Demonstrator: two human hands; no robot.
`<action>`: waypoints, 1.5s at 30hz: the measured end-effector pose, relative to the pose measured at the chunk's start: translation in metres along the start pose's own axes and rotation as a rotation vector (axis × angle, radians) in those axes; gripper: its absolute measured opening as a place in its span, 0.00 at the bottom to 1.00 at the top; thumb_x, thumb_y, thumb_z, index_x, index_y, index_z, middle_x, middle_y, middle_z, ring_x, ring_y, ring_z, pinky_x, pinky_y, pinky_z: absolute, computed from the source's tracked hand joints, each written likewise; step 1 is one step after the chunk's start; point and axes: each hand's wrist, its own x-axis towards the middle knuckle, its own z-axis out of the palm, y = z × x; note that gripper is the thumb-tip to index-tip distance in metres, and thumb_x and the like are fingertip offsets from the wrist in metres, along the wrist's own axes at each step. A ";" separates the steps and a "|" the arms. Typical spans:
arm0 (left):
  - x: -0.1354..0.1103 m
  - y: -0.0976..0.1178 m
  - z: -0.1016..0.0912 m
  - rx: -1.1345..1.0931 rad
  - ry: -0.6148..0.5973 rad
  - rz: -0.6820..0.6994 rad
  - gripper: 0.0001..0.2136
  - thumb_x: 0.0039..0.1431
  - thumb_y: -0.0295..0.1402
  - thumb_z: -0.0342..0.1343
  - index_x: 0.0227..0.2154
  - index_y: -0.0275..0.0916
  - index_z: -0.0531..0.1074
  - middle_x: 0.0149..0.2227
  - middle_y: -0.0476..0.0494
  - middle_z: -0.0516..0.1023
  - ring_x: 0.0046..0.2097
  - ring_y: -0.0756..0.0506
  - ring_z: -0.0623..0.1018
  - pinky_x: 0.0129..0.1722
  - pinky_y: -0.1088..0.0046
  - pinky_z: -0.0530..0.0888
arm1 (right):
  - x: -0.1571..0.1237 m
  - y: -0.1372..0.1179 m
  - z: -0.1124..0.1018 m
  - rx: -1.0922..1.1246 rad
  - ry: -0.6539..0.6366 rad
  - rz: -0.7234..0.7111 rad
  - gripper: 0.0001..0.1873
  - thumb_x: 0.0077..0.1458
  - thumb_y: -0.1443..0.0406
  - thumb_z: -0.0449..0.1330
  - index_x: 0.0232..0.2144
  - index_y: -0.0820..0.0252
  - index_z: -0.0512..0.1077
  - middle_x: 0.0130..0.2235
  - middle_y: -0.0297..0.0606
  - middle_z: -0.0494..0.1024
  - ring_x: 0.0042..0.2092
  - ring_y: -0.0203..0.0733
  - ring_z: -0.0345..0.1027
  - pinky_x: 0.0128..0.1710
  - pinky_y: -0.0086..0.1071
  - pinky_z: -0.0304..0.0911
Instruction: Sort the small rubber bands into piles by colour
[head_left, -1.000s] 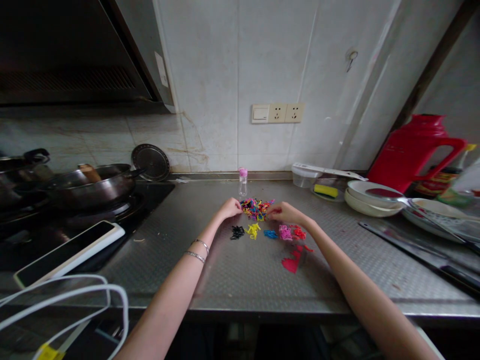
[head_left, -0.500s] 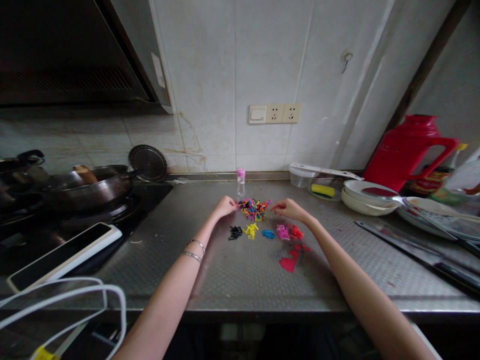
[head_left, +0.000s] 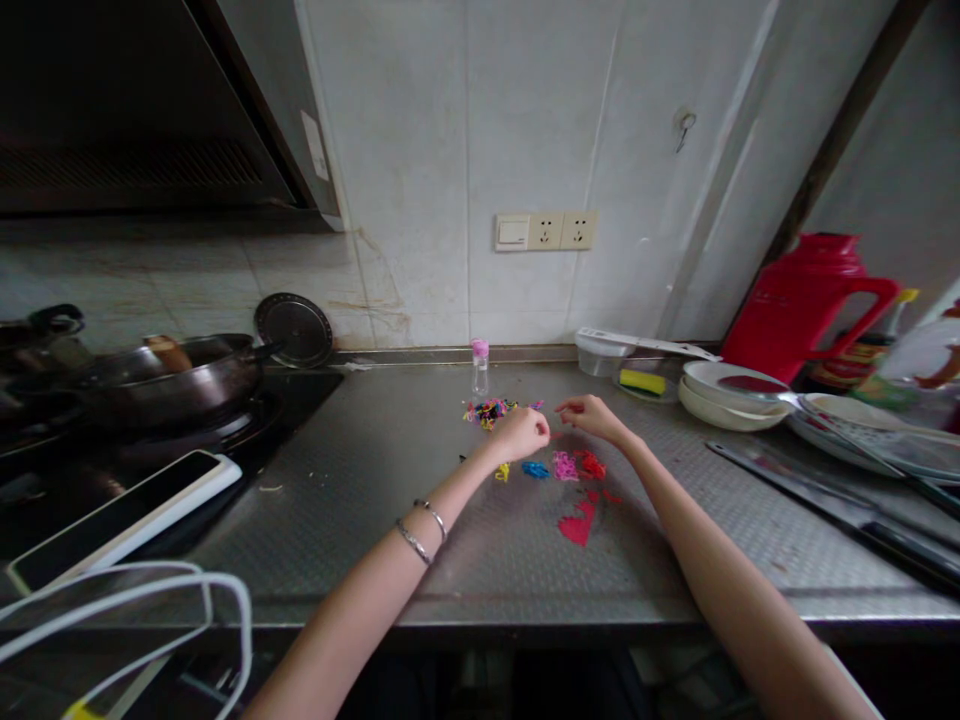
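- Head view, change: the left hand (head_left: 523, 434) has been carried from the 9 o'clock edge of the mixed heap of small bands (head_left: 489, 411) across to its 4 o'clock side. There it now covers the black cluster and most of the yellow one (head_left: 502, 471).
- The right hand (head_left: 592, 415) has barely been shifted. It is held just beside the left hand, at its 2 o'clock.
- Left fingers are curled into a loose fist, knuckles up. Whether a band is gripped cannot be told.
- Right thumb and forefinger are pinched together, pointing toward 9 o'clock. What sits between them is too small to be made out.
- Sorted clusters are laid in a row at 6 o'clock of the hands: blue (head_left: 535, 469), pink (head_left: 562, 466) and red (head_left: 593, 465), all thin tangled loops.
- A flat red heart-like shape (head_left: 575, 526) lies further toward 6 o'clock.
- Everything rests on a dull steel counter (head_left: 420, 560) embossed with fine dimples.
- A small clear bottle with a pink cap (head_left: 480, 366) stands upright at 12 o'clock of the heap.
- Two thin metal bangles (head_left: 424, 525) are worn on the left wrist.
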 end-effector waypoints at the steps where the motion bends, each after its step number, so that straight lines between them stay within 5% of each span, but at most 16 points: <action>1: -0.001 0.010 0.007 0.014 -0.010 0.018 0.09 0.46 0.29 0.51 0.27 0.36 0.76 0.26 0.43 0.77 0.28 0.49 0.73 0.31 0.75 0.67 | 0.000 -0.001 0.000 -0.008 0.007 -0.004 0.18 0.43 0.67 0.52 0.35 0.67 0.75 0.25 0.38 0.77 0.27 0.37 0.66 0.27 0.26 0.59; 7: -0.006 0.049 0.037 0.151 -0.109 0.068 0.09 0.49 0.32 0.51 0.29 0.40 0.76 0.30 0.39 0.77 0.32 0.45 0.75 0.34 0.70 0.69 | -0.003 -0.010 -0.004 -0.022 -0.002 -0.017 0.18 0.42 0.68 0.52 0.35 0.67 0.75 0.25 0.38 0.77 0.26 0.37 0.66 0.27 0.25 0.59; 12: -0.007 0.048 0.044 0.134 -0.108 0.090 0.13 0.51 0.40 0.51 0.37 0.43 0.74 0.32 0.39 0.77 0.33 0.44 0.75 0.33 0.69 0.69 | -0.003 -0.009 -0.008 0.008 0.016 -0.009 0.17 0.42 0.68 0.52 0.34 0.67 0.76 0.25 0.38 0.77 0.27 0.37 0.67 0.27 0.25 0.59; 17: 0.001 0.021 0.025 -0.006 0.005 0.055 0.13 0.52 0.37 0.50 0.35 0.39 0.75 0.29 0.43 0.77 0.29 0.48 0.74 0.30 0.75 0.66 | -0.001 -0.004 -0.010 0.007 0.029 -0.031 0.15 0.42 0.66 0.55 0.33 0.65 0.76 0.27 0.38 0.78 0.30 0.39 0.68 0.30 0.27 0.61; 23: 0.008 -0.040 -0.007 -0.083 0.183 -0.113 0.13 0.51 0.34 0.49 0.31 0.34 0.76 0.30 0.41 0.77 0.31 0.48 0.73 0.31 0.76 0.66 | -0.001 -0.009 -0.013 0.046 -0.050 -0.065 0.15 0.43 0.63 0.56 0.31 0.66 0.76 0.31 0.40 0.78 0.33 0.41 0.70 0.32 0.28 0.62; 31: -0.005 -0.122 -0.026 -0.226 0.371 -0.445 0.12 0.48 0.31 0.48 0.27 0.32 0.76 0.20 0.46 0.72 0.23 0.51 0.69 0.24 0.78 0.62 | -0.005 -0.014 -0.026 0.042 -0.324 -0.071 0.12 0.41 0.63 0.56 0.27 0.63 0.76 0.28 0.38 0.78 0.31 0.40 0.69 0.29 0.27 0.61; 37: -0.016 -0.139 -0.024 -0.270 0.411 -0.642 0.12 0.49 0.33 0.48 0.27 0.33 0.75 0.17 0.49 0.70 0.21 0.53 0.65 0.21 0.79 0.58 | -0.026 -0.028 -0.032 -0.080 -0.402 -0.083 0.10 0.41 0.66 0.55 0.24 0.62 0.76 0.27 0.37 0.78 0.30 0.39 0.68 0.28 0.27 0.60; 45: -0.017 -0.144 -0.015 -0.205 0.457 -0.584 0.11 0.48 0.33 0.49 0.25 0.34 0.76 0.22 0.46 0.74 0.25 0.51 0.70 0.25 0.79 0.60 | -0.072 -0.046 -0.035 -0.252 -0.409 -0.189 0.09 0.40 0.63 0.59 0.28 0.56 0.75 0.37 0.40 0.75 0.41 0.44 0.64 0.41 0.31 0.58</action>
